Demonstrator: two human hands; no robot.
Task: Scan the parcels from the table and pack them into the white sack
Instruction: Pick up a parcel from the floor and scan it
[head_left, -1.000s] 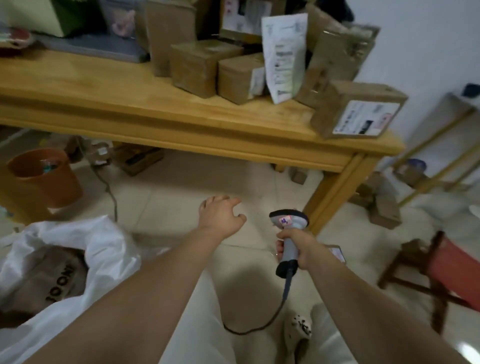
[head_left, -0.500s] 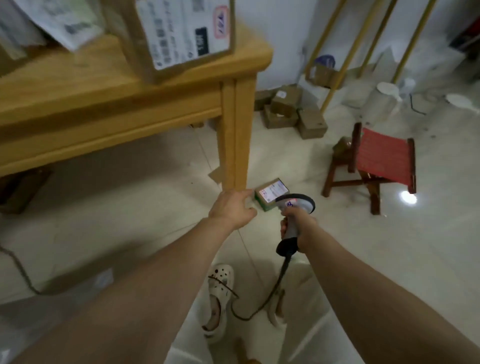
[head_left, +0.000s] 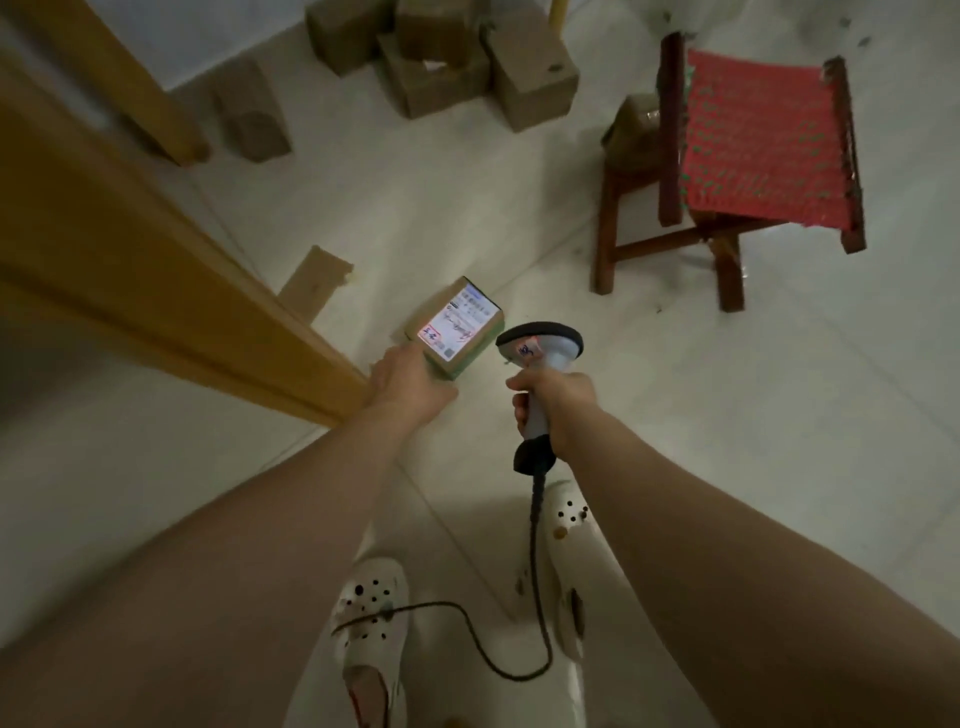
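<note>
your right hand (head_left: 558, 402) grips the barcode scanner (head_left: 537, 366), its head just beside a small labelled parcel (head_left: 457, 332) on the floor; your left hand (head_left: 408, 384) touches the parcel's near edge, grasp unclear.

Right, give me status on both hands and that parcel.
Left hand on the small labelled parcel on the floor, grip unclear. Right hand shut on scanner, head beside label. Table leg close left.

The single head-worn view is looking steeply down from above; it is facing the floor (head_left: 727, 415), sitting close over both forearms.
</note>
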